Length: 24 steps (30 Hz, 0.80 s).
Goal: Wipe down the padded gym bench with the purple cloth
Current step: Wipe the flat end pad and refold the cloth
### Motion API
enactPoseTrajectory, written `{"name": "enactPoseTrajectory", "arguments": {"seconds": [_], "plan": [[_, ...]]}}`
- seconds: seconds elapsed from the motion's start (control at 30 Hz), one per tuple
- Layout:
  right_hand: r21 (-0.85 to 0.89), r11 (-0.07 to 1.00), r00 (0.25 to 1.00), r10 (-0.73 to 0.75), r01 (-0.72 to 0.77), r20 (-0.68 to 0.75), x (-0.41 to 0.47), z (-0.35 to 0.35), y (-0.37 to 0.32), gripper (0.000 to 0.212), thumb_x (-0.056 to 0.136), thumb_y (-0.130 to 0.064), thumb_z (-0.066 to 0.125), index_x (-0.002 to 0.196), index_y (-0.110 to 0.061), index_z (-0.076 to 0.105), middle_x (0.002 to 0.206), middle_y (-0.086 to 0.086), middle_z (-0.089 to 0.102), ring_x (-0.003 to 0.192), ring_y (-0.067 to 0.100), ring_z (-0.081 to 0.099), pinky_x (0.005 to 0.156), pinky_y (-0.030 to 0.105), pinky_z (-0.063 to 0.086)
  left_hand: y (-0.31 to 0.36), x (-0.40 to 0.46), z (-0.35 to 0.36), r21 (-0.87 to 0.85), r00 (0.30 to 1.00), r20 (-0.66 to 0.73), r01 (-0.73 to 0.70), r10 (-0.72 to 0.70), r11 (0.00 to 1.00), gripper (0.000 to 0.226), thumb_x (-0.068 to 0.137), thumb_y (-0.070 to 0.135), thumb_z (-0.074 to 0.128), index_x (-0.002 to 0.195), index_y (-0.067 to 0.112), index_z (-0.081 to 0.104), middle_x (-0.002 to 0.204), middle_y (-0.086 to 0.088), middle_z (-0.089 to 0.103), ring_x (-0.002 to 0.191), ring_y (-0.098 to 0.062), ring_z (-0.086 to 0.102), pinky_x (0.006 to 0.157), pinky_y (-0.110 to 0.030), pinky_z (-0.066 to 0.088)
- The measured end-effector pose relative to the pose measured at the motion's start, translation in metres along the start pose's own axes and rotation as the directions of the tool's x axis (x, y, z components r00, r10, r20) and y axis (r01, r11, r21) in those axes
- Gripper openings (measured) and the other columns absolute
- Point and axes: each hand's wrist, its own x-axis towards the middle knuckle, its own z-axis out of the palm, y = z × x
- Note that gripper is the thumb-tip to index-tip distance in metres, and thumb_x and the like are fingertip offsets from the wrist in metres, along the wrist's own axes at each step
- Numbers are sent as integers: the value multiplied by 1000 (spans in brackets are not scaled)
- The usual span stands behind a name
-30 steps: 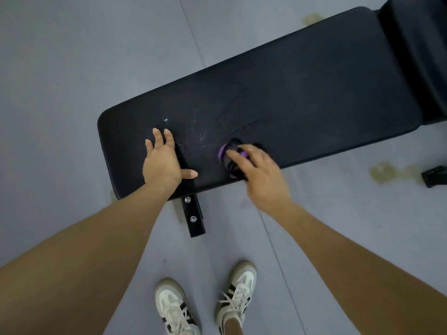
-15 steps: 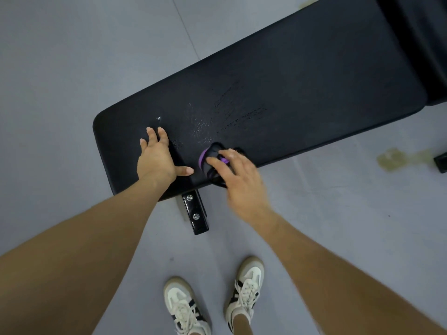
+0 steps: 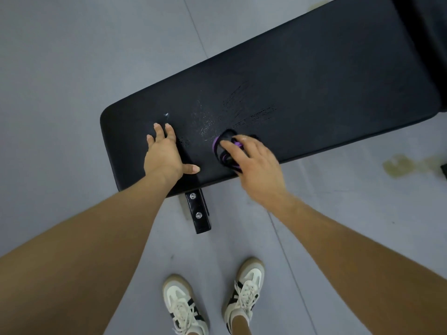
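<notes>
The black padded gym bench [image 3: 302,88] runs from lower left to upper right across the view. Wet streaks and droplets glisten on the pad near its left end. My right hand [image 3: 254,170] presses a bunched purple and black cloth [image 3: 223,147] onto the pad close to the near edge; the fingers cover most of the cloth. My left hand [image 3: 164,155] lies flat on the pad to the left of the cloth, fingers spread, thumb pointing right, holding nothing.
A black metal bench leg [image 3: 198,211] with two bolts sticks out below the near edge. My two white sneakers [image 3: 210,303] stand on the grey floor. A yellowish stain [image 3: 399,165] marks the floor at right. A second pad section [image 3: 430,32] rises at top right.
My right hand slid the cloth left along the near edge, then a little back to the right. The left hand stayed flat on the pad.
</notes>
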Motion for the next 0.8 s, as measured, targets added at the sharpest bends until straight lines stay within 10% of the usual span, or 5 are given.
{"name": "enactPoseTrajectory", "arguments": {"seconds": [0.2, 0.47, 0.67, 0.8], "plan": [[24, 869, 844, 486, -494, -225, 64, -23, 52, 53, 88, -22, 59, 138, -18, 43, 138, 15, 42, 125, 34, 39, 103, 44, 35, -1, 2, 3, -6, 1000, -13, -6, 6, 1000, 123, 65, 37, 81, 150, 14, -4, 158, -7, -10, 146, -31, -1, 110, -47, 30], [15, 980, 976, -199, 199, 84, 45, 2, 4, 62, 67, -11, 74, 127, -19, 56, 124, 12, 57, 111, 33, 56, 88, 41, 49, -1, 2, 1, -26, 1000, 11, 6, -5, 1000, 125, 64, 37, 82, 150, 14, -4, 158, -7, -12, 146, -31, -3, 111, -46, 28], [-10, 921, 919, 387, -389, -77, 120, -14, 49, 55, 93, -28, 53, 143, -18, 33, 145, 14, 34, 131, 32, 32, 106, 43, 32, -4, 5, 5, -21, 1000, 4, -4, 4, 1000, 125, 64, 39, 82, 151, 15, -5, 158, -5, -13, 146, -31, -3, 110, -48, 29], [66, 991, 990, 107, -113, 89, 90, 13, -26, 59, 86, -14, 59, 141, -18, 39, 142, 15, 39, 132, 33, 33, 107, 44, 28, -5, 4, 6, -49, 1000, 3, 3, -3, 999, 125, 63, 37, 83, 150, 15, -3, 158, -5, -12, 146, -30, -4, 110, -52, 32]]}}
